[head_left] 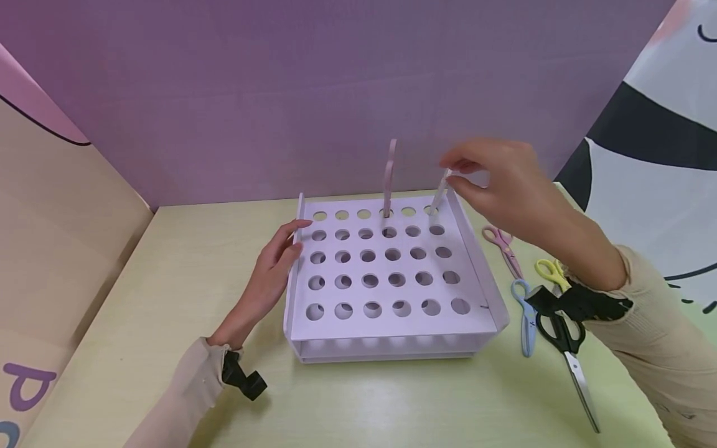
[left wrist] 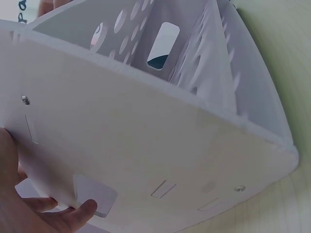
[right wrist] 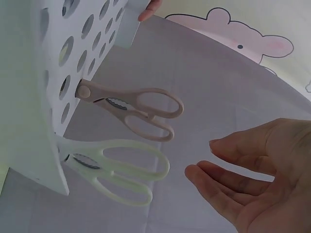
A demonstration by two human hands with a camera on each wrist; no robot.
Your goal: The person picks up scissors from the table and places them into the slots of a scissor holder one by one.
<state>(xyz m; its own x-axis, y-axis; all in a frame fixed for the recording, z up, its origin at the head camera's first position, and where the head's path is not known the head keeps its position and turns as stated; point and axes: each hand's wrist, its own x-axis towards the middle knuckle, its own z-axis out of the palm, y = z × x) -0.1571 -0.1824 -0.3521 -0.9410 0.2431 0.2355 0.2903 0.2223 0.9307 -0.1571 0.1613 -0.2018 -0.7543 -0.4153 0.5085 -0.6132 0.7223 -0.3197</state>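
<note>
A white rack (head_left: 381, 267) with rows of round holes stands on the table. My left hand (head_left: 274, 261) holds its left side wall, a finger and the thumb at the upper edge; in the left wrist view fingertips lie by a cutout in the outer panel (left wrist: 141, 136). Pink scissors (head_left: 388, 180) stand handles up in a back-row hole. Pale, whitish-green scissors (right wrist: 121, 170) stand in the back right corner hole. Beside their handles is my right hand (right wrist: 262, 179), thumb and fingers apart and nothing between them. The blades of both pairs are hidden below the top board.
To the right of the rack lie several scissors: small pink ones (head_left: 504, 246), yellow ones (head_left: 551, 270) partly behind the right wrist, blue ones (head_left: 526, 317) and large black-handled ones (head_left: 571, 354). A purple panel (head_left: 336, 93) rises behind the table.
</note>
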